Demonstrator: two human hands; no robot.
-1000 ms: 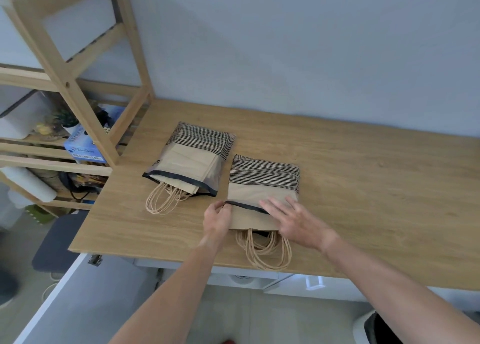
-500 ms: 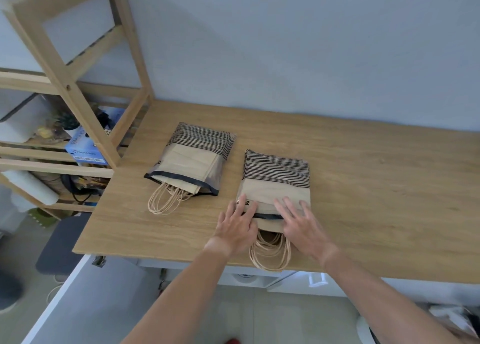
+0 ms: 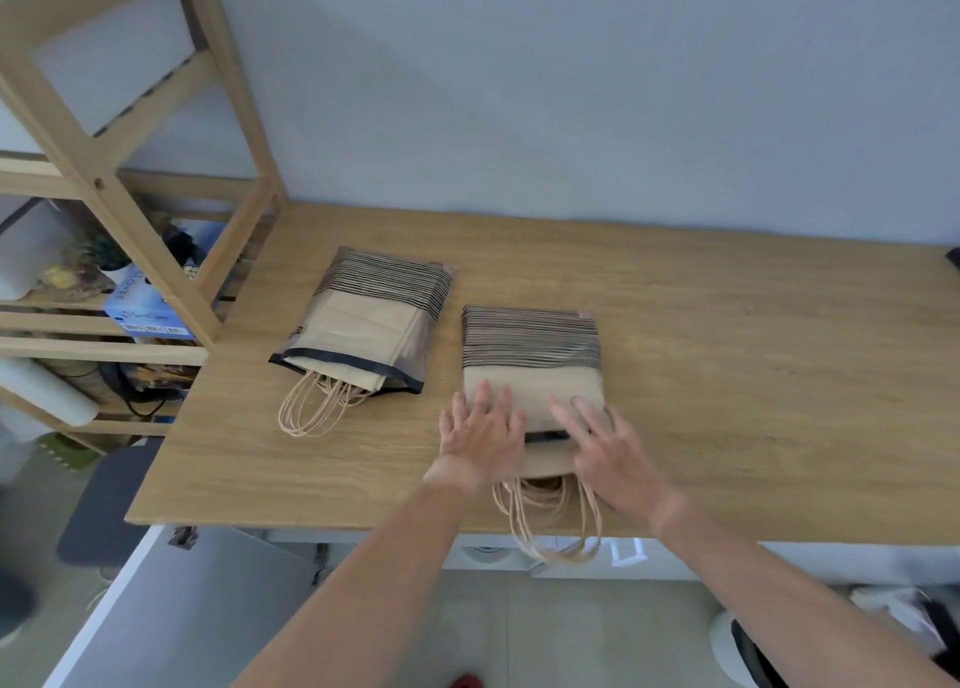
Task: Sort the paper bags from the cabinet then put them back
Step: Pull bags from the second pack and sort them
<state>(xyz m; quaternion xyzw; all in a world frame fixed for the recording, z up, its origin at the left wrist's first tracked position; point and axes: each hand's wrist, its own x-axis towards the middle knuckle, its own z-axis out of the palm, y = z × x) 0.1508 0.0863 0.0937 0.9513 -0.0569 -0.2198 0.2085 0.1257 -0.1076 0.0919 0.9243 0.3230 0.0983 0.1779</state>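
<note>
Pressing both hands flat on the right bundle of paper bags [image 3: 532,362], near the front edge of the tabletop [image 3: 727,375]. My left hand [image 3: 483,435] sits on its lower-left corner, fingers [image 3: 484,394] straight and slightly spread, palm partly on the wood. My right hand [image 3: 605,453] lies on the lower-right part, fingers straight, spread, pointing to about 11 o'clock. Neither hand curls round anything; just pressing down.

Bundle: kraft bags in a clear sleeve with black stripes across the far end and a black band [image 3: 545,435] showing between my hands. Its twisted paper handles [image 3: 550,521] stick out at 6 o'clock and hang past the tabletop edge.

Second bundle [image 3: 371,318] lies at about 10 o'clock from the first, near but not touching, tilted a bit clockwise. Same striped sleeve, black-edged opening toward me, handles [image 3: 317,407] fanned out on the wood.

Wooden shelf unit [image 3: 104,188] stands at 9–10 o'clock off the tabletop's left end; on it a blue box [image 3: 148,313], a small potted plant [image 3: 111,259] and a white roll [image 3: 49,391] lower down. Grey wall [image 3: 571,90] behind at 12 o'clock. Something dark sits at the far right edge, too cropped to tell what.
</note>
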